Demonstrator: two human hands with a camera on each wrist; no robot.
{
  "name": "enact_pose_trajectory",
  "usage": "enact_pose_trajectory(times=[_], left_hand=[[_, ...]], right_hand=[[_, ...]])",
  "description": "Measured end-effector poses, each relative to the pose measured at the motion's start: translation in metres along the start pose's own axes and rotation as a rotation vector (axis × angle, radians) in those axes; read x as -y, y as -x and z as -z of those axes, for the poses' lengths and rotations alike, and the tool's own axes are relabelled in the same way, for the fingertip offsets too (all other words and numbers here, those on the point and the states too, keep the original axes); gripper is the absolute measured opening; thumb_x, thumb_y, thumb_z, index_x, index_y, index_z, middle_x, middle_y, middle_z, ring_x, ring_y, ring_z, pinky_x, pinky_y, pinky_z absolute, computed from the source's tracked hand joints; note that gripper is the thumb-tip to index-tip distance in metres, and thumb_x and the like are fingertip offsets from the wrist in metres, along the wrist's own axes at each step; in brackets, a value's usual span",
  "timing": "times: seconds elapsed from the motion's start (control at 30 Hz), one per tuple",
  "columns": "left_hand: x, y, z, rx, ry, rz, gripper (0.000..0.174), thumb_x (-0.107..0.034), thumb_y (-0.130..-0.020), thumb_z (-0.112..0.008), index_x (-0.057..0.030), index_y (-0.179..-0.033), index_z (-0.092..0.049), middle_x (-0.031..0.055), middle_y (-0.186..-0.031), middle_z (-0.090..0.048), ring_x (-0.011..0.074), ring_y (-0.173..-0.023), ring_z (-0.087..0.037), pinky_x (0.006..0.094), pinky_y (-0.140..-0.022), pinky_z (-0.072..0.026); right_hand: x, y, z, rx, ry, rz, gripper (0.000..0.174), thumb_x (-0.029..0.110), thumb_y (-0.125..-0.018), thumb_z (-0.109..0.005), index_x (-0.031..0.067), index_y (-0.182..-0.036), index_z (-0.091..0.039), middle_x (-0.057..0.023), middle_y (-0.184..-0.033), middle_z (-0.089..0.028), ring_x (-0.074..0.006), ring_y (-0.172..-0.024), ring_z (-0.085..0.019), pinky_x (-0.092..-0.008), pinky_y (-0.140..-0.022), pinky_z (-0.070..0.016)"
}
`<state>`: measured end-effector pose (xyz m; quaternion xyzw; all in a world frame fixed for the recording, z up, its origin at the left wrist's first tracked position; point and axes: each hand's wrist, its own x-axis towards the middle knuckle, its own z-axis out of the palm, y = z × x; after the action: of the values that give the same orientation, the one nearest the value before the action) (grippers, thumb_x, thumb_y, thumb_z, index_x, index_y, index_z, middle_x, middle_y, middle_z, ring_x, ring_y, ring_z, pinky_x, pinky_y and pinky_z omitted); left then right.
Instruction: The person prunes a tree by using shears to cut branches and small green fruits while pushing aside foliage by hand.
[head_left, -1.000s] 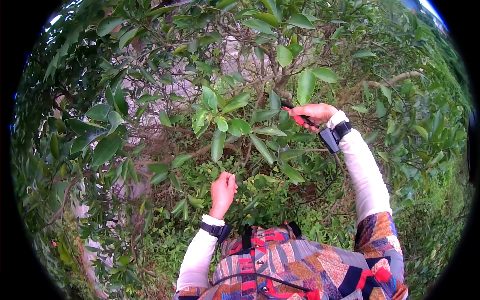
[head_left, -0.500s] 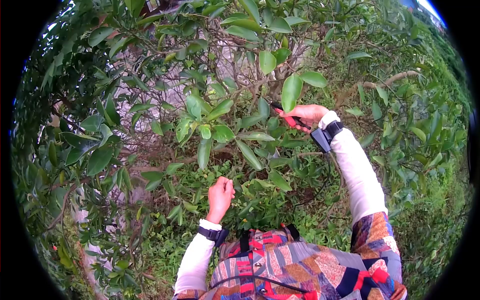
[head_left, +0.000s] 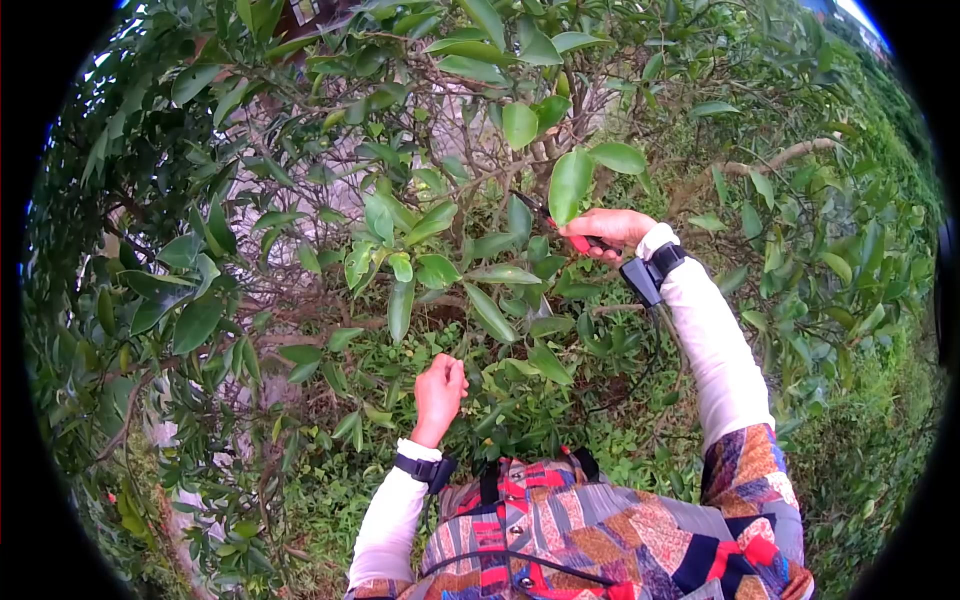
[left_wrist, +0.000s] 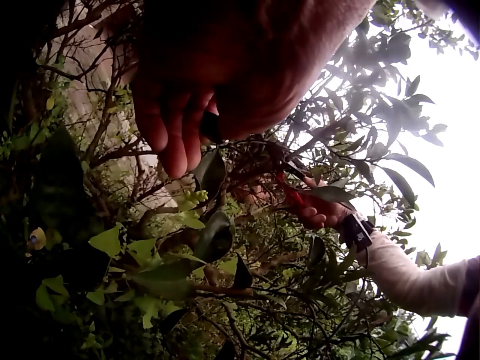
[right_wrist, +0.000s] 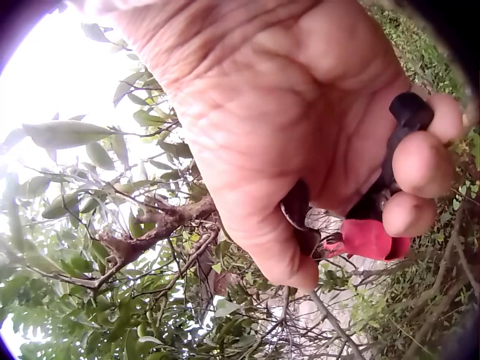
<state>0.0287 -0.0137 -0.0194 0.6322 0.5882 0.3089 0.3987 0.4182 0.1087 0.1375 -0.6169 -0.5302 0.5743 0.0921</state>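
My right hand (head_left: 612, 232) grips a pair of pruning shears (right_wrist: 369, 238) with red and black handles, raised among the branches. In the head view the dark blades point up and left, partly behind a broad green leaf (head_left: 570, 184). Fingers curl round the handles in the right wrist view, the thumb lying along the near side. Lower and to the left, my left hand (head_left: 440, 398) hangs below a cluster of leaves (head_left: 405, 262), its fingers loosely curled. The left wrist view shows these fingers (left_wrist: 174, 150) pointing down, with a dark patch beside the thumb.
Leafy twigs surround both hands. A thick bare branch (head_left: 785, 158) runs to the right of the shears, and another stubby branch (right_wrist: 154, 229) crosses the right wrist view. Low green plants (head_left: 560, 425) cover the ground in front of the patterned garment (head_left: 610, 530).
The right hand with the shears has shifted slightly left and down in the head view, and the blades show more. Leaves have slid left in view. The left hand has hardly moved.
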Motion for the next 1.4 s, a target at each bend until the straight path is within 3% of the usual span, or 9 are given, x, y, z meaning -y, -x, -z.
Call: enact_pose_trajectory(times=[0.13,0.63,1.03,1.13,1.27,1.4], left_hand=[[-0.008,0.001,0.001,0.011,0.025,0.007,0.022,-0.017,-0.104,-0.059,0.0012,-0.092,-0.061,0.0072,-0.067,-0.068,0.0115,-0.055,-0.065,0.0274,-0.052,-0.0519],[-0.019,0.001,-0.002,0.036,0.11,-0.003,0.022,-0.017,-0.1,-0.068,-0.0006,-0.089,-0.059,0.0048,-0.07,-0.066,0.0089,-0.06,-0.062,0.0261,-0.054,-0.0529],[-0.032,0.002,0.004,0.013,0.106,-0.079,0.022,-0.016,-0.1,-0.066,-0.0008,-0.087,-0.058,0.0039,-0.068,-0.066,0.0084,-0.058,-0.062,0.0255,-0.054,-0.0508],[-0.033,-0.001,0.005,0.037,0.041,-0.1,0.022,-0.016,-0.1,-0.066,-0.001,-0.086,-0.058,0.0042,-0.068,-0.067,0.0094,-0.056,-0.063,0.0259,-0.053,-0.0505],[-0.031,0.0,0.003,0.059,0.042,-0.09,0.02,-0.013,-0.1,-0.065,-0.0013,-0.085,-0.058,0.005,-0.068,-0.067,0.0103,-0.056,-0.064,0.0263,-0.053,-0.0504],[-0.033,0.002,0.004,0.127,0.185,-0.051,0.018,-0.008,-0.098,-0.061,-0.0014,-0.082,-0.057,0.0043,-0.068,-0.066,0.0107,-0.056,-0.065,0.0257,-0.053,-0.0509]], right_hand=[[-0.002,0.0,0.0,-0.015,-0.001,-0.001,0.051,0.06,-0.091,-0.062,0.0138,-0.072,-0.056,0.0044,-0.059,-0.05,-0.0077,-0.045,-0.042,-0.0264,-0.042,-0.03],[-0.007,0.005,-0.013,-0.117,0.013,0.039,0.049,0.056,-0.091,-0.067,0.0123,-0.071,-0.058,0.0057,-0.057,-0.048,-0.0068,-0.044,-0.04,-0.0271,-0.041,-0.0284],[-0.01,0.022,-0.035,-0.088,-0.018,0.079,0.05,0.056,-0.089,-0.068,0.0116,-0.069,-0.057,0.0036,-0.056,-0.046,-0.01,-0.044,-0.04,-0.0289,-0.044,-0.03],[-0.014,0.024,-0.038,-0.14,-0.039,0.087,0.05,0.057,-0.09,-0.066,0.012,-0.07,-0.057,0.0037,-0.059,-0.047,-0.0097,-0.046,-0.041,-0.029,-0.044,-0.03],[-0.025,0.031,-0.04,-0.059,-0.125,0.156,0.043,0.052,-0.098,-0.059,0.0116,-0.083,-0.064,0.0025,-0.066,-0.053,-0.0081,-0.047,-0.047,-0.0257,-0.043,-0.0361],[-0.043,0.028,-0.037,-0.013,-0.29,0.215,0.04,0.05,-0.101,-0.058,0.0112,-0.092,-0.064,0.0019,-0.067,-0.055,-0.0077,-0.051,-0.051,-0.0234,-0.043,-0.0381]])
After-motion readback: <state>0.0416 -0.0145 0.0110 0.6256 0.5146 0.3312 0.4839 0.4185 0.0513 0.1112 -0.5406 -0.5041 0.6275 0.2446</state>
